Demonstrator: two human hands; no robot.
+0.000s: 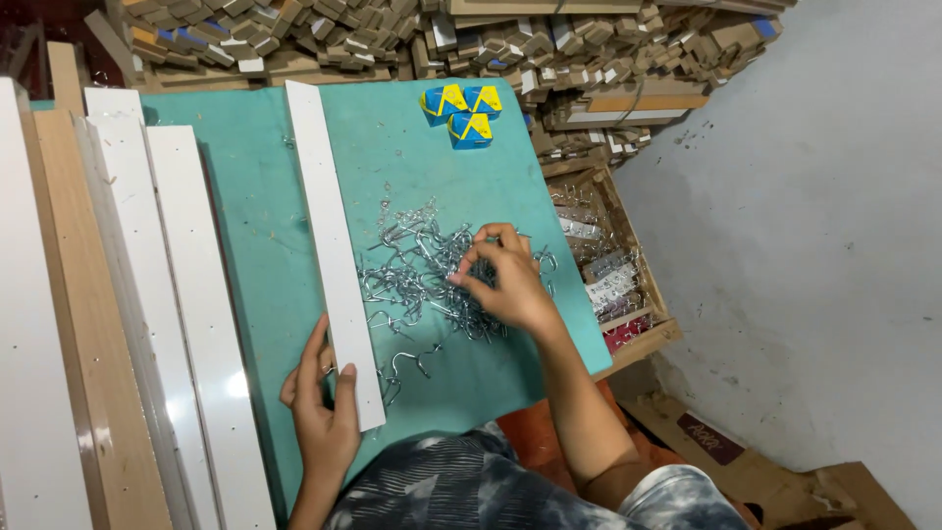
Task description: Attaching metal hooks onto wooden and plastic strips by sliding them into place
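Observation:
A long white strip lies lengthwise on the teal board. My left hand rests on the strip's near end, fingers spread along its left edge and thumb on top. A heap of small metal screw hooks lies to the right of the strip. My right hand hovers over that heap, fingertips pinched together on one of the hooks. A few loose hooks lie nearer to me.
Several white and wood-grain panels lie on the left. Three small blue-and-yellow boxes sit at the board's far edge. Stacked wood offcuts fill the back. A wooden crate of metal fittings stands right; a grey wall rises beyond.

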